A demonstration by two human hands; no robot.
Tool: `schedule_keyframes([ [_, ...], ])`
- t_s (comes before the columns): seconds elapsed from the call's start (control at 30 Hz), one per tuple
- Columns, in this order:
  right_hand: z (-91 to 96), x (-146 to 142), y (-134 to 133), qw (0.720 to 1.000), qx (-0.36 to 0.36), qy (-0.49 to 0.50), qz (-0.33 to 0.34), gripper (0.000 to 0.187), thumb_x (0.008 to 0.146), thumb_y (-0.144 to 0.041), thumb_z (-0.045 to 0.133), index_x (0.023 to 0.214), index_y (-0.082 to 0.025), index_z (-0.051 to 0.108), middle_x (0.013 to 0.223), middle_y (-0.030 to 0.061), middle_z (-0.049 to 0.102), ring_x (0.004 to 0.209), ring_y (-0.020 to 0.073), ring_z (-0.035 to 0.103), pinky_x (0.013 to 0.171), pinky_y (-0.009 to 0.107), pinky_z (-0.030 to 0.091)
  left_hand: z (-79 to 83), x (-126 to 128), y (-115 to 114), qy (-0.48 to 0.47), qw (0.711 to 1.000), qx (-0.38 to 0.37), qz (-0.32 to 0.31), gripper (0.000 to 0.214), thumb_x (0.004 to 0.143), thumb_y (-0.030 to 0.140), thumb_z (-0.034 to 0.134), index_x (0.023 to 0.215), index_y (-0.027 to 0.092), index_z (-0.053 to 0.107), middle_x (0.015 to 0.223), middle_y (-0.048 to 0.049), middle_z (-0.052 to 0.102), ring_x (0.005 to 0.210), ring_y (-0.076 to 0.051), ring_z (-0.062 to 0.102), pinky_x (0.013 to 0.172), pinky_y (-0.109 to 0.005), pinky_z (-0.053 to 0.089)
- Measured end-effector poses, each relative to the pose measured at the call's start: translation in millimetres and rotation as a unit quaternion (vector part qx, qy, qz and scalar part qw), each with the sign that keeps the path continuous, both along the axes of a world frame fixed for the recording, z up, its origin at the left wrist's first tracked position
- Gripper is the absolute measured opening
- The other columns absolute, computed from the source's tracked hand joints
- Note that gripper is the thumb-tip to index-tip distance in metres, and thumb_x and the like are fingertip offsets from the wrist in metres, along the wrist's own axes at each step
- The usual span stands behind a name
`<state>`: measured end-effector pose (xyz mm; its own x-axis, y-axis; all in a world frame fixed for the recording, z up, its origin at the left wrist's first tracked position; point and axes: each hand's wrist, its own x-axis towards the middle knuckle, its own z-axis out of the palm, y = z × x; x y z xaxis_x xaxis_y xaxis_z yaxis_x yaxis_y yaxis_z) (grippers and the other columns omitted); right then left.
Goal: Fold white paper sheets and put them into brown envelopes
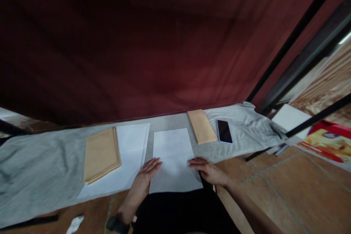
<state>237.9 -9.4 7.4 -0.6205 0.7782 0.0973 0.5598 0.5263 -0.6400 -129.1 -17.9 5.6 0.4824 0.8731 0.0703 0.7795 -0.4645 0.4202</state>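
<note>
A white sheet of paper with a faint crosswise crease lies in front of me, its near end reaching my lap. My left hand rests at the sheet's left edge, open, its fingers stretched out together over the edge. On the opposite edge lies my right hand, also open, with fingertips flat on the paper. Its thumb is hard to make out. To the left, a stack of brown envelopes sits partly on more white sheets. A single pile of brown envelopes is beyond my right hand.
A phone with a pale purple case lies right of the envelopes. Grey cloth covers the narrow bench. A dark red curtain hangs behind it, with black metal bars at the right. A red box stands beyond the bench.
</note>
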Motion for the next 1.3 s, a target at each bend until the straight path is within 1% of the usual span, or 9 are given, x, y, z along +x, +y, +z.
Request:
schedule_keyframes([
  [0.13, 14.2, -6.2, 21.0, 0.997, -0.015, -0.008, -0.072, 0.056, 0.089, -0.003, 0.037, 0.132, -0.028, 0.065, 0.133, 0.0005, 0.067, 0.123, 0.0197, 0.063, 0.106, 0.038, 0.050, -5.3, 1.6, -4.7, 0.040, 0.999, 0.022, 0.006, 0.084, 0.070, -0.004, 0.040, 0.146, 0.030, 0.049, 0.154, -0.0012, 0.046, 0.143, -0.018, 0.042, 0.117, -0.045, 0.041],
  [0.23, 15.9, -40.8, 44.0, 0.996, 0.056, -0.002, -0.074, 0.048, 0.098, -0.018, 0.044, 0.145, -0.025, 0.052, 0.149, 0.0012, 0.052, 0.137, 0.0185, 0.049, 0.115, 0.037, 0.041, -10.0, 3.4, -4.5, 0.055, 0.998, 0.041, 0.009, 0.085, 0.069, -0.005, 0.039, 0.147, 0.029, 0.047, 0.155, -0.0021, 0.045, 0.143, -0.019, 0.042, 0.117, -0.044, 0.041],
  [0.4, -10.3, -117.6, 75.5, 0.985, 0.138, -0.098, -0.036, 0.044, 0.105, -0.035, 0.044, 0.148, -0.028, 0.047, 0.157, 0.0025, 0.041, 0.145, 0.0189, 0.038, 0.120, 0.041, 0.032, -17.9, 1.4, 1.7, 0.062, 0.997, 0.043, -0.006, 0.084, 0.072, -0.005, 0.038, 0.146, 0.032, 0.048, 0.152, -0.0006, 0.049, 0.141, -0.019, 0.045, 0.115, -0.041, 0.044],
  [0.53, -29.9, -141.8, 99.6, 0.972, 0.179, -0.137, -0.073, 0.045, 0.105, -0.038, 0.045, 0.148, -0.025, 0.047, 0.157, 0.0053, 0.040, 0.145, 0.0216, 0.038, 0.121, 0.044, 0.028, -19.7, -0.1, 1.3, 0.075, 0.997, 0.035, -0.003, 0.084, 0.071, -0.004, 0.039, 0.147, 0.032, 0.048, 0.152, -0.0018, 0.049, 0.140, -0.020, 0.046, 0.114, -0.040, 0.045],
  [0.77, -34.0, -121.6, 143.6, 0.956, 0.151, -0.157, -0.195, 0.051, 0.105, -0.040, 0.038, 0.150, -0.016, 0.043, 0.158, 0.0120, 0.037, 0.146, 0.0256, 0.035, 0.120, 0.048, 0.026, -20.9, 2.7, -1.4, 0.088, 0.996, 0.024, 0.003, 0.090, 0.068, -0.006, 0.041, 0.149, 0.031, 0.044, 0.153, -0.0039, 0.048, 0.142, -0.022, 0.044, 0.115, -0.044, 0.044],
  [0.9, -31.2, -114.1, 147.4, 0.952, 0.141, -0.146, -0.230, 0.052, 0.104, -0.036, 0.040, 0.149, -0.011, 0.043, 0.157, 0.0160, 0.037, 0.146, 0.0270, 0.036, 0.120, 0.048, 0.028, -19.7, 3.3, 1.2, 0.065, 0.997, 0.025, 0.020, 0.086, 0.072, -0.005, 0.040, 0.150, 0.032, 0.042, 0.153, -0.0037, 0.049, 0.140, -0.021, 0.046, 0.114, -0.043, 0.044],
  [1.0, -29.8, -105.1, 133.0, 0.964, 0.121, -0.115, -0.206, 0.049, 0.101, -0.028, 0.044, 0.146, -0.008, 0.048, 0.155, 0.0170, 0.041, 0.144, 0.0262, 0.039, 0.120, 0.047, 0.028, -12.0, 2.9, 3.7, 0.035, 0.999, 0.010, 0.034, 0.081, 0.075, -0.004, 0.038, 0.147, 0.033, 0.046, 0.149, -0.0030, 0.053, 0.137, -0.018, 0.050, 0.113, -0.042, 0.046],
  [1.17, -25.8, -53.2, 84.6, 0.996, 0.038, 0.036, -0.068, 0.051, 0.091, -0.006, 0.039, 0.135, -0.018, 0.061, 0.142, 0.0064, 0.060, 0.135, 0.0160, 0.051, 0.116, 0.037, 0.038, 1.4, -0.7, 6.4, -0.029, 0.999, -0.021, 0.014, 0.071, 0.076, 0.000, 0.039, 0.138, 0.029, 0.059, 0.144, -0.0028, 0.058, 0.135, -0.016, 0.053, 0.115, -0.039, 0.044],
  [1.3, -14.5, -5.6, 43.5, 0.994, -0.047, 0.087, -0.046, 0.052, 0.089, -0.006, 0.037, 0.125, -0.027, 0.069, 0.132, 0.0030, 0.067, 0.126, 0.0195, 0.059, 0.113, 0.046, 0.041, -0.6, -3.1, 9.0, -0.048, 0.996, -0.046, 0.055, 0.060, 0.077, 0.005, 0.043, 0.129, 0.027, 0.066, 0.136, -0.0021, 0.065, 0.127, -0.017, 0.060, 0.112, -0.039, 0.046],
])
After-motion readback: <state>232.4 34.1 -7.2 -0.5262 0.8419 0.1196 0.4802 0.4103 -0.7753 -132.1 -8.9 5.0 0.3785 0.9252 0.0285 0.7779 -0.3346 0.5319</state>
